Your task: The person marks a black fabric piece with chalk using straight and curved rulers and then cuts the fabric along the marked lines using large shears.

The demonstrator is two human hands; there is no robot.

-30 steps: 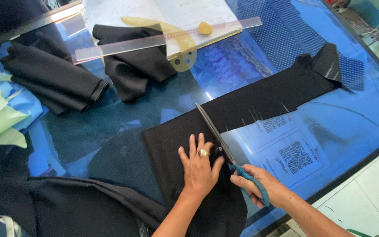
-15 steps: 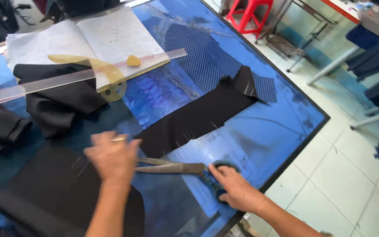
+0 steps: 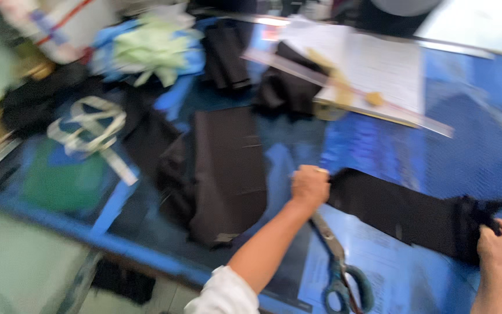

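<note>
A long strip of black fabric (image 3: 402, 212) lies across the blue table (image 3: 379, 145). My left hand (image 3: 309, 186) is closed on the strip's left end. My right hand (image 3: 501, 245) grips its frayed right end near the table's right side. A pair of scissors (image 3: 341, 270) with dark teal handles lies on the table below the strip, beside my left forearm, in neither hand. A wider black fabric piece (image 3: 228, 174) lies to the left of my left hand. The picture is blurred by motion.
Folded black cloth (image 3: 286, 87), a long clear ruler (image 3: 350, 93), a yellow curved ruler and white paper (image 3: 384, 72) lie at the back. Pale green and blue cloth (image 3: 152, 49) and a white strap (image 3: 88, 125) sit at the left. The table's front edge runs along the lower left.
The view has swung to the left. My right hand has let go of the scissors, which now lie on the table. Both hands now hold the ends of the cut black strip.
</note>
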